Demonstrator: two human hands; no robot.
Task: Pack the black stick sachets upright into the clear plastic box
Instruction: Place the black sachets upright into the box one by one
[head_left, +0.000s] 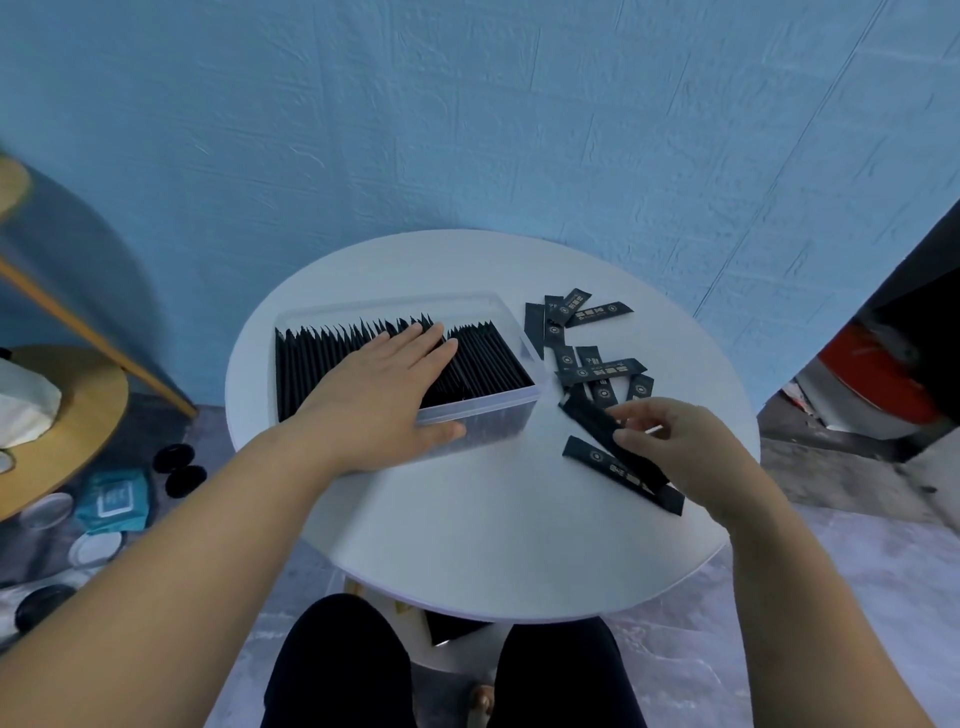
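left hand (384, 389) spread flat on boxed sachets (317, 358); right hand (691, 452) pinches one sachet (587, 418) beside the box (493, 423).

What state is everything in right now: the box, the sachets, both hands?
box: lidless, nearly full.
packed sachets: standing upright in the box.
left hand: flat, fingers straight, resting on the packed sachets.
right hand: pinches one sachet.
held sachet: in the right hand's fingers, right of the box.
loose sachets: lying flat on the table, unpacked.
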